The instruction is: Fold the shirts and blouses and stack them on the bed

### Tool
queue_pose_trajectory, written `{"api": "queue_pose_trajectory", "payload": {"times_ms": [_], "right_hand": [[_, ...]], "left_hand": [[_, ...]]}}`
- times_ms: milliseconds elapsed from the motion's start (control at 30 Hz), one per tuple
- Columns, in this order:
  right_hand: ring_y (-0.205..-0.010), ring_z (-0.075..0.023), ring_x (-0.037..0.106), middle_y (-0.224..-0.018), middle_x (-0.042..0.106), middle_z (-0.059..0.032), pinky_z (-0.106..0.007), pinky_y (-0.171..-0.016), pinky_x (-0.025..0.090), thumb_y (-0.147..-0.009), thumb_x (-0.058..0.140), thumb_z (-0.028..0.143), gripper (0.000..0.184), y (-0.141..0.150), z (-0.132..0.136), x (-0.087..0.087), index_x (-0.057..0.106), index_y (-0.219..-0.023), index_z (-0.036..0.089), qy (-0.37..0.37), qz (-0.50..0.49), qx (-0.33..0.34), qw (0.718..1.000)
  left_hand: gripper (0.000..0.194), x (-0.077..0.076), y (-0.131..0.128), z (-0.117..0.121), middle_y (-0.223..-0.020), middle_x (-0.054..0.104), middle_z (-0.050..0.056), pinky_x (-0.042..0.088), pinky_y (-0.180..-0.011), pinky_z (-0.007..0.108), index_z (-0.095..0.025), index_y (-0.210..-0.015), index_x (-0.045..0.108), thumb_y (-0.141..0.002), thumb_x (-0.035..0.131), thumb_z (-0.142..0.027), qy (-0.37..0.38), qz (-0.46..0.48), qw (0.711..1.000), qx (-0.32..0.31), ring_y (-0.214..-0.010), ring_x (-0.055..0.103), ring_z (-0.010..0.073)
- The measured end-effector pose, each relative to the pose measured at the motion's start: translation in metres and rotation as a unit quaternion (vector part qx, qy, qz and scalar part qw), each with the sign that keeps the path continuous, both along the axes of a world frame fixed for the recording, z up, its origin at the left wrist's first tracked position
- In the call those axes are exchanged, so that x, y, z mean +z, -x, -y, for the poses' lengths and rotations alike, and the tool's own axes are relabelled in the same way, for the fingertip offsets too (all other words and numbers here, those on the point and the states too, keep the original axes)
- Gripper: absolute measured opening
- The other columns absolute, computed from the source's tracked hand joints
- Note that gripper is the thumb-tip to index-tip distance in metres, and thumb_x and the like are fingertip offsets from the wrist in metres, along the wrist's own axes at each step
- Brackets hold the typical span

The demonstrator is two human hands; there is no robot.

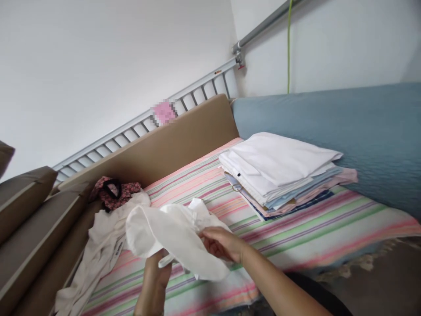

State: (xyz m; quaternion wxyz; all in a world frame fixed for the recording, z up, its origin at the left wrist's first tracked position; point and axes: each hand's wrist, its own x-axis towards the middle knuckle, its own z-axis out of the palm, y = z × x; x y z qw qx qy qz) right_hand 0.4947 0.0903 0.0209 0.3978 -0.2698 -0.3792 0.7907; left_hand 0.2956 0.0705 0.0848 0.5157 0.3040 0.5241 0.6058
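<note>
In front of me a loose white garment (187, 241) is held up above the striped cover, its cloth bunched and partly folded over itself. My left hand (159, 270) grips it from below on the left side, and the cloth hides most of those fingers. With fingers curled, my right hand (222, 245) pinches the garment's right side. A long pale flap hangs down between the two hands. To the right lies a neat stack of folded clothes (276, 166), with white pieces on top and blue, pink and navy layers below.
A striped cover (184, 180) with fringe spreads beneath. An off-white garment (105, 245) and a red patterned garment with black trim (123, 193) lie left. Brown cushions (39, 228), a brown backrest (184, 140), a radiator (128, 136) and a blue padded side (329, 118) surround it.
</note>
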Motion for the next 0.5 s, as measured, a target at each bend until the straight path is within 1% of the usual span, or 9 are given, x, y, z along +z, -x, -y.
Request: {"api": "queue_pose_trajectory", "payload": {"times_ms": [33,67,133,200,267,333,400,467,500], "right_hand": [[-0.052,-0.0098,0.057,-0.067,0.063,-0.0001,-0.020,-0.049,0.043,-0.076,0.057,0.052,0.042,0.001,-0.003,0.000,0.060,-0.097,0.016,0.016,0.000,-0.012,1.000],[-0.053,-0.0101,0.057,-0.069,0.064,-0.0004,-0.021,-0.049,0.043,-0.077,0.055,0.054,0.045,0.002,-0.005,0.000,0.059,-0.100,0.016,0.015,0.008,-0.040,0.999],[-0.062,-0.0132,0.060,-0.076,0.065,-0.0028,-0.025,-0.055,0.046,-0.077,0.053,0.059,0.049,0.003,-0.006,0.000,0.059,-0.102,0.017,-0.029,0.039,-0.105,0.993],[-0.077,-0.0178,0.063,-0.091,0.066,-0.0073,-0.031,-0.067,0.049,-0.078,0.049,0.062,0.054,0.003,-0.004,0.002,0.059,-0.105,0.016,-0.098,0.054,-0.121,0.986],[-0.098,-0.0222,0.060,-0.114,0.061,-0.0120,-0.036,-0.083,0.047,-0.077,0.052,0.061,0.061,0.001,0.002,0.004,0.054,-0.119,0.017,-0.180,0.044,-0.083,0.979],[-0.117,-0.0253,0.049,-0.135,0.046,-0.0134,-0.040,-0.097,0.039,-0.070,0.064,0.057,0.076,-0.004,0.009,0.009,0.042,-0.133,0.020,-0.251,0.066,-0.021,0.966],[-0.128,-0.0282,0.037,-0.145,0.034,-0.0118,-0.042,-0.106,0.028,-0.060,0.075,0.049,0.093,-0.011,0.016,0.014,0.034,-0.140,0.023,-0.296,0.139,0.026,0.944],[-0.133,-0.0300,0.028,-0.148,0.029,-0.0096,-0.043,-0.110,0.021,-0.056,0.078,0.044,0.099,-0.020,0.022,0.021,0.031,-0.141,0.024,-0.318,0.212,0.054,0.923],[-0.134,-0.0305,0.027,-0.148,0.029,-0.0092,-0.043,-0.110,0.020,-0.056,0.078,0.043,0.099,-0.024,0.024,0.024,0.032,-0.141,0.024,-0.329,0.232,0.060,0.914]], "left_hand": [[0.025,-0.001,0.002,-0.001,-0.068,0.070,0.000,0.054,-0.058,0.026,-0.019,-0.090,0.066,-0.065,0.063,-0.016,0.018,0.015,1.000,0.012,-0.060,0.064,0.0160],[0.024,-0.003,0.002,-0.001,-0.068,0.070,0.000,0.054,-0.058,0.025,-0.018,-0.091,0.066,-0.068,0.061,-0.013,0.041,0.029,0.998,0.032,-0.060,0.064,0.0152],[0.024,-0.008,0.002,0.000,-0.068,0.070,0.001,0.053,-0.056,0.023,-0.017,-0.094,0.065,-0.074,0.054,-0.010,0.075,0.056,0.992,0.081,-0.056,0.063,0.0130],[0.027,-0.010,0.000,0.001,-0.071,0.070,0.001,0.053,-0.055,0.022,-0.016,-0.097,0.064,-0.077,0.048,-0.008,0.081,0.077,0.987,0.115,-0.056,0.063,0.0118],[0.029,-0.009,0.000,0.001,-0.076,0.071,0.003,0.054,-0.058,0.023,-0.016,-0.099,0.064,-0.078,0.047,-0.008,0.065,0.089,0.987,0.113,-0.061,0.065,0.0129],[0.030,-0.006,0.000,0.000,-0.079,0.071,0.004,0.055,-0.061,0.025,-0.016,-0.100,0.065,-0.079,0.046,-0.009,0.054,0.106,0.988,0.099,-0.067,0.066,0.0146],[0.031,-0.001,0.001,-0.001,-0.082,0.072,0.004,0.056,-0.063,0.026,-0.018,-0.100,0.066,-0.080,0.044,-0.009,0.047,0.124,0.987,0.089,-0.071,0.066,0.0158],[0.034,0.004,0.005,-0.002,-0.083,0.072,0.003,0.056,-0.065,0.028,-0.021,-0.099,0.067,-0.080,0.042,-0.009,0.035,0.142,0.986,0.085,-0.074,0.066,0.0162],[0.035,0.007,0.007,-0.002,-0.083,0.072,0.002,0.057,-0.065,0.029,-0.023,-0.098,0.067,-0.080,0.041,-0.009,0.028,0.149,0.985,0.085,-0.075,0.066,0.0164]]}}
